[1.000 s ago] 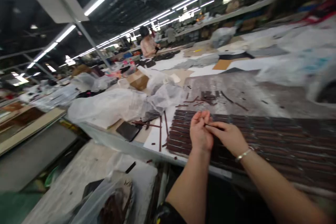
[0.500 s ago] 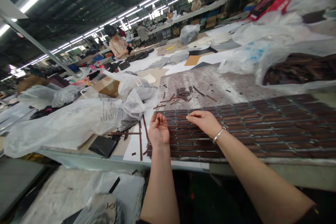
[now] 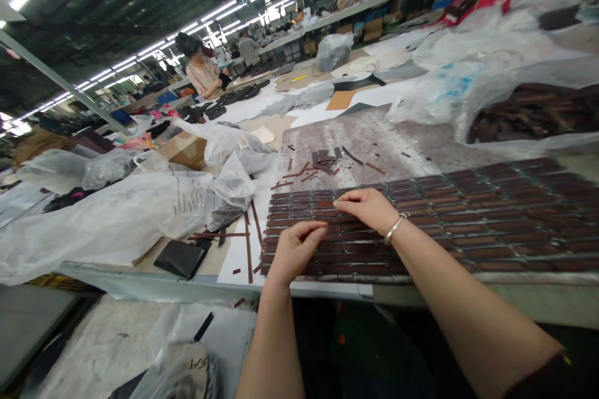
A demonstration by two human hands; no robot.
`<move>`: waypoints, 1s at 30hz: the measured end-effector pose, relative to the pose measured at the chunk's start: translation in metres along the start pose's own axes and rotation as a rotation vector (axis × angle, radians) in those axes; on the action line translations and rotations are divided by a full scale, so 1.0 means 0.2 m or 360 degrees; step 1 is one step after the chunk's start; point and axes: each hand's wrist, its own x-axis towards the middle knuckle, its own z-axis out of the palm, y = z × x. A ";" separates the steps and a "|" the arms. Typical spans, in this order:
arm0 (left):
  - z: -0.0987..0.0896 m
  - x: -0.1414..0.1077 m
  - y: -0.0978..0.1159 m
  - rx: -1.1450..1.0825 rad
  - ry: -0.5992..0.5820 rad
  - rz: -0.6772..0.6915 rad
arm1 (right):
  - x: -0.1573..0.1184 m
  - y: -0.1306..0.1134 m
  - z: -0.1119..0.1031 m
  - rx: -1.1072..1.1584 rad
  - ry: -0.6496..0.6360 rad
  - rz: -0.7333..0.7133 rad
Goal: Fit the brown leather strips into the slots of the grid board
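Note:
Rows of dark brown strips [image 3: 449, 218] lie side by side on the table in front of me. A short reddish-brown strip [image 3: 324, 204] sticks out leftward from the pinched fingertips of my right hand [image 3: 367, 209], just over the upper rows. My left hand [image 3: 297, 249] is turned palm-inward above the rows' left end, thumb and forefinger pressed together. Whatever it may hold is too small to make out. A bracelet [image 3: 397, 228] circles my right wrist.
Loose strip scraps [image 3: 325, 161] lie on a stained board [image 3: 412, 137] behind the rows. At the right is a plastic bag of brown strips [image 3: 538, 112]. Plastic bags [image 3: 140, 209] and a black flat item [image 3: 180, 259] sit on the left. A person [image 3: 202, 68] works farther back.
My left hand has turned from palm-up to a pinch and moved right and nearer me, over the strips. My right hand stays almost in place, still pinching the short strip.

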 end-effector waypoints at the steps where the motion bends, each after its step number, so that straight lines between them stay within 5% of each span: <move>1: -0.01 0.05 -0.04 0.0112 0.0327 -0.0024 | 0.01 0.00 0.01 -0.0038 0.0007 0.0015; 4: -0.04 0.16 -0.14 0.0187 0.0713 -0.0098 | 0.03 0.01 0.05 -0.0134 0.0017 0.0007; 11: -0.05 0.23 -0.17 -0.0005 0.0413 -0.0148 | 0.07 -0.01 0.18 -0.0222 -0.0026 0.0001; 19: -0.09 0.25 -0.25 0.0192 0.0528 -0.0154 | 0.09 -0.05 0.26 -0.0402 -0.0083 0.0003; 30: -0.17 0.24 -0.30 0.0207 0.0521 -0.0260 | 0.12 0.00 0.18 -0.0528 0.0059 0.0017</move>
